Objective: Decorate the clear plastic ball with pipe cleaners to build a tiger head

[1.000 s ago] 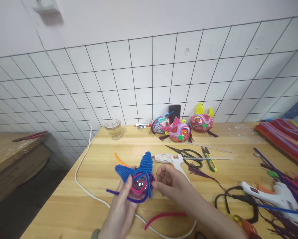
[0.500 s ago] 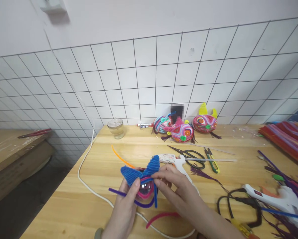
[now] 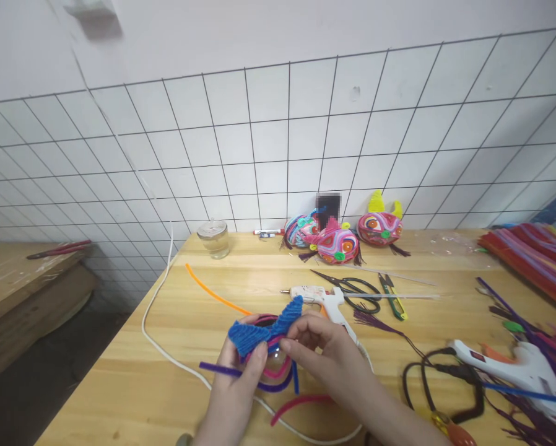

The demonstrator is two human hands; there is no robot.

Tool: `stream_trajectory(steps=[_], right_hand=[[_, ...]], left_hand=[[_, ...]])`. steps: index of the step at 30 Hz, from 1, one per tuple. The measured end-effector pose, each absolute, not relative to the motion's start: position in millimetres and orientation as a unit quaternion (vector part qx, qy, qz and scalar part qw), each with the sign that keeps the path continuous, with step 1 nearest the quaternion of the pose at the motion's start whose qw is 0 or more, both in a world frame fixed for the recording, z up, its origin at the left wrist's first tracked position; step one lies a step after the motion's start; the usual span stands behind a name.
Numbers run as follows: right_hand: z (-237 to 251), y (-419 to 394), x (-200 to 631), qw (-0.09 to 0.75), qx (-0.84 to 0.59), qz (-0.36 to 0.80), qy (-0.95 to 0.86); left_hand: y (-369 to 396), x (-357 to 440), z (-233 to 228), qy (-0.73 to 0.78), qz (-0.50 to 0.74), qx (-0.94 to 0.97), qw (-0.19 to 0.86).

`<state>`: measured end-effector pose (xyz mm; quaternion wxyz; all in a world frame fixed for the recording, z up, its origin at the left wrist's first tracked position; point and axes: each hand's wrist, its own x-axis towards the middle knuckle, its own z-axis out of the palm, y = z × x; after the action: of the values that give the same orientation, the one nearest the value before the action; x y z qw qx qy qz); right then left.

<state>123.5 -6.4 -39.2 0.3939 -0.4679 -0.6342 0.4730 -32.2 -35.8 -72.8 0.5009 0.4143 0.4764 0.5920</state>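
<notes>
Wooden tabletop (image 3: 176,371) fills the lower half of the frame, backed by a white wall with a black wire grid (image 3: 278,142). At lower centre, both hands hold one craft piece (image 3: 266,347) — a clear dome wrapped in pink and purple pipe cleaners, topped by two blue ribbed ears. The left hand (image 3: 238,390) grips it from below and the left, thumb pressed on the front of the left ear. The right hand (image 3: 324,350) closes on its right side, fingertips pinching at the base of the right ear. The piece is raised just above the table.

Surrounding items:
- Orange pipe cleaner (image 3: 213,292), lying flat, upper left of the hands.
- Red pipe cleaner (image 3: 301,406), below the hands, beside a white cord (image 3: 161,347).
- Glue gun (image 3: 324,298), just behind the right hand; scissors (image 3: 352,288) and snips (image 3: 392,295) to its right.
- Second glue gun (image 3: 514,368) at lower right, among loose stems.
- Three finished figures (image 3: 338,235) — far table edge, centre.
- Glass jar (image 3: 214,238), left of the figures.
</notes>
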Motion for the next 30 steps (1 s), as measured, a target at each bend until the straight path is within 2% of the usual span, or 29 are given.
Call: stream_trajectory(steps=[8,14,21,27,30], right_hand=[[-43,-6,123,0.403,-0.460,0.501,-0.612],[-43,0,129,0.415,-0.444,0.521,-0.600],[-31,11,145,0.396,-0.421,0.593,-0.561],[-20,13,151,0.406,-0.399,0.652,-0.501],[-17,14,155,0.396,-0.390,0.676,-0.484]], left_hand=[[-35,-33,-77,0.474,0.590,0.405,0.512],[-35,-31,-83,0.411,0.619,0.387,0.546],[-25,-21,-70,0.371,0.577,0.256,0.681],[-34,-29,-67,0.290,0.566,0.428,0.642],[-35,-37,-70,0.277,0.478,0.492,0.673]])
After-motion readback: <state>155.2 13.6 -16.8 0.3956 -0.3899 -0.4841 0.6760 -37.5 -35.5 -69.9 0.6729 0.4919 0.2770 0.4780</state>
